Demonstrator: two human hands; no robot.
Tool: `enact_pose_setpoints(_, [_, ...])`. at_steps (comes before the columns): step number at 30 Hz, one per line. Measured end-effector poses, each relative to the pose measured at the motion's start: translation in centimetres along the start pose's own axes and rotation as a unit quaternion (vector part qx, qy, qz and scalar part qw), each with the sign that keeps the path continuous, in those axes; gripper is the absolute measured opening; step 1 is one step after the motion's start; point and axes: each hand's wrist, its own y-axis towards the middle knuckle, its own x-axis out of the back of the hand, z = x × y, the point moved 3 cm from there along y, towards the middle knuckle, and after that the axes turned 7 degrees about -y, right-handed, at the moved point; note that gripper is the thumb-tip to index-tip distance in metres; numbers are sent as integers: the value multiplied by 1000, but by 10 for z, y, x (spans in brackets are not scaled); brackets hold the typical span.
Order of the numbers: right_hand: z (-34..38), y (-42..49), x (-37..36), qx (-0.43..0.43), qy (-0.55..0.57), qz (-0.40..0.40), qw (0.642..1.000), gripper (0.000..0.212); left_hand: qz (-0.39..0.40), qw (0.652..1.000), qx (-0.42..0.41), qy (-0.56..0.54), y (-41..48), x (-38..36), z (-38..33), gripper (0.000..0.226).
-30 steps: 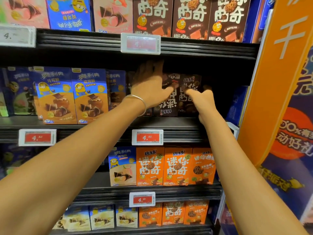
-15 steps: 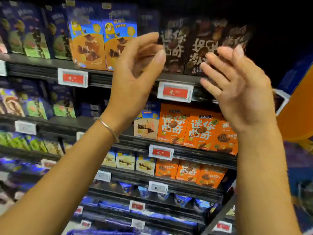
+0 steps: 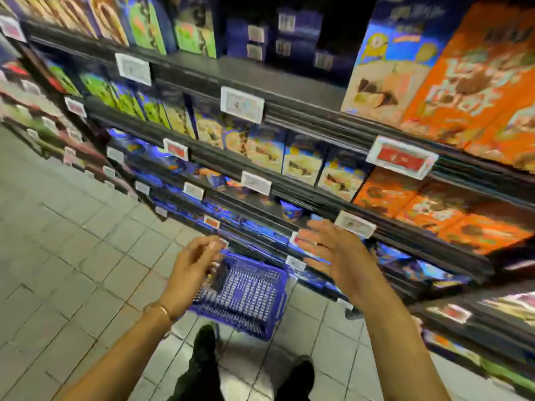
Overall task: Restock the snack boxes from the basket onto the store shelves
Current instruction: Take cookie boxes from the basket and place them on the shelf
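Grey tiled floor, red-and-white price tag, paler price tag further left, 2 black shoes below.

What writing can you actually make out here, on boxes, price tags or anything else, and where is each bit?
"4": a faint digit on the white price tag at a shelf edge; the rest of it is blurred.
Red price tag: digits smeared, not readable.
Orange snack boxes: large white Chinese characters, too blurred to read.
Blue snack boxes and the other shelf tags: print too small or blurred.
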Motion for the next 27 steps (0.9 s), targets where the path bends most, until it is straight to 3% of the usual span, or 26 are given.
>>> enact_pose_setpoints(5, [-112,41,-64,-191,37,-69,978,48,-49,978,198,-51,32,77,90,28])
enact_pose_setpoints(10, [-200,100,-138,-289,14,-84,954,37,-48,946,314,-71,89,137,172,46])
enact_pose_setpoints(20, [-451,293,-198,-361,-94,-46,927,65,-22,933,344,-98,224,177,408,62])
enact_pose_setpoints(24, [-546,381,-210,-359,-129,-53,923,65,-4,926,362,-105,275,173,504,82])
enact_pose_setpoints(27, [-600,438,-226,-349,-124,-35,928,63,-49,941,330,-53,310,166,556,76])
